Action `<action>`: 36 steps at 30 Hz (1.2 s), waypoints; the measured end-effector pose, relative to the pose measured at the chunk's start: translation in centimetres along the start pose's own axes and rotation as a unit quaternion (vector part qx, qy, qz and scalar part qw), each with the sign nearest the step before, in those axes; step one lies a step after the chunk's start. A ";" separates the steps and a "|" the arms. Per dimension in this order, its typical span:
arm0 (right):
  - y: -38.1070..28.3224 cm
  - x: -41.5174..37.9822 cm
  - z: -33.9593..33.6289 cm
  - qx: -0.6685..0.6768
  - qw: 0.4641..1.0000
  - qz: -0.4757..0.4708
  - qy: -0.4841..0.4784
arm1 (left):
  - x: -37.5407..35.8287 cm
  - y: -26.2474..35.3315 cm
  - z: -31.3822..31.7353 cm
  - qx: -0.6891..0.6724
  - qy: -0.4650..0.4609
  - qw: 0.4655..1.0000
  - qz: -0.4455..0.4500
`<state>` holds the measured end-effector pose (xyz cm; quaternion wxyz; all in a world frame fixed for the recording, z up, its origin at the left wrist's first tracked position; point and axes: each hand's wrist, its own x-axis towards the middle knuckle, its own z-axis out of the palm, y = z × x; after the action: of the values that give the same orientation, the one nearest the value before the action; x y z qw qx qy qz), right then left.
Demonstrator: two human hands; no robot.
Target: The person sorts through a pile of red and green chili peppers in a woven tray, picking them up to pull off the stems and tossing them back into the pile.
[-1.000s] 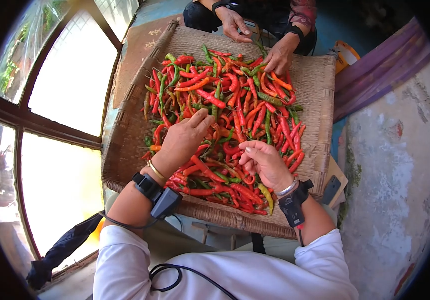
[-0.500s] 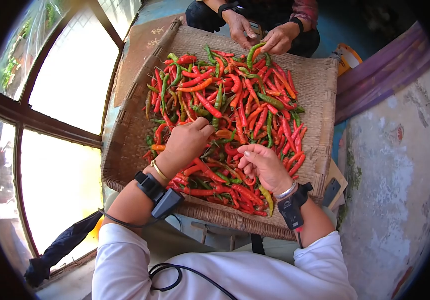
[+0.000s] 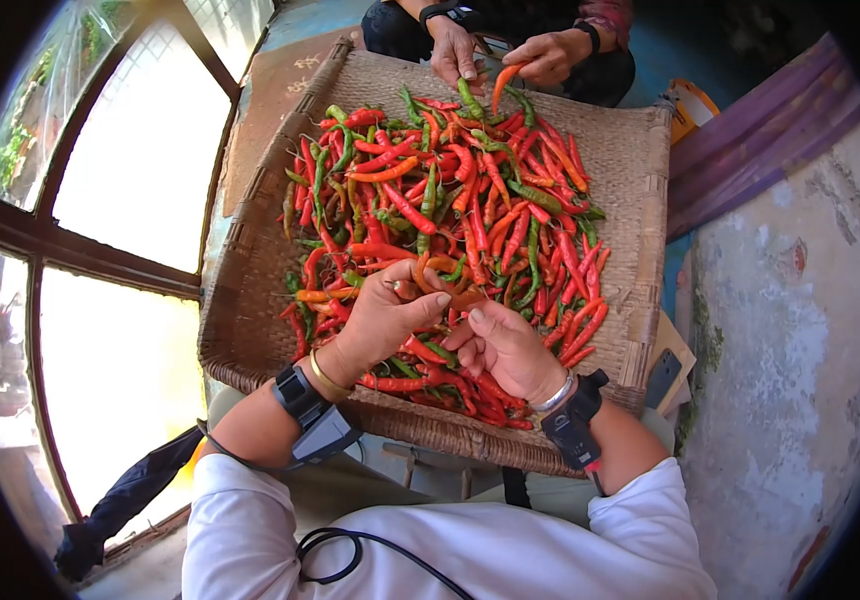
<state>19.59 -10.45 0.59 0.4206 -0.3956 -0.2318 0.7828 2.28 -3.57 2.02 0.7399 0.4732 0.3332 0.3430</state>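
A large heap of red, orange and green chili peppers (image 3: 405, 205) lies in a shallow woven basket (image 3: 625, 190). Over the near middle of the heap, my left hand (image 3: 380, 320) is closed on an orange-brown chili pepper (image 3: 422, 272), which curves out between thumb and fingers. Just right of it, my right hand (image 3: 515, 355) has its thumb and fingers pinched together close to that pepper's end. Whatever is between the right fingertips is too small to make out. Both palms face inward, a short way above the peppers.
Across the basket, another person's hands (image 3: 548, 58) hold an orange chili pepper (image 3: 505, 85) and a green one (image 3: 468, 98). A framed window (image 3: 120, 265) is at left. At right are purple cloth (image 3: 770, 140), a phone (image 3: 663, 378) and a worn wall (image 3: 780, 300).
My left hand has come back from the heap with a chili pepper, and my right hand has moved left beside it. The other person's hands have drawn apart, with a pepper in each.
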 end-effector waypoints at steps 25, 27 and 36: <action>-2.1 0.5 -0.4 -0.241 0.963 -0.119 0.020 | 0.2 0.2 0.0 -0.173 -0.038 0.978 -0.106; -0.8 0.6 -0.1 -0.192 0.972 -0.134 0.030 | 0.1 0.5 -0.2 -0.053 -0.085 0.989 -0.111; -0.8 0.2 0.1 -0.388 0.901 -0.185 0.058 | -0.5 -0.9 0.8 0.265 -0.163 0.949 -0.046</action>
<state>19.82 -9.81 1.16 0.3838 -0.5221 -0.5614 0.5147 2.84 -4.67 1.51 0.6469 0.6860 0.3081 0.1265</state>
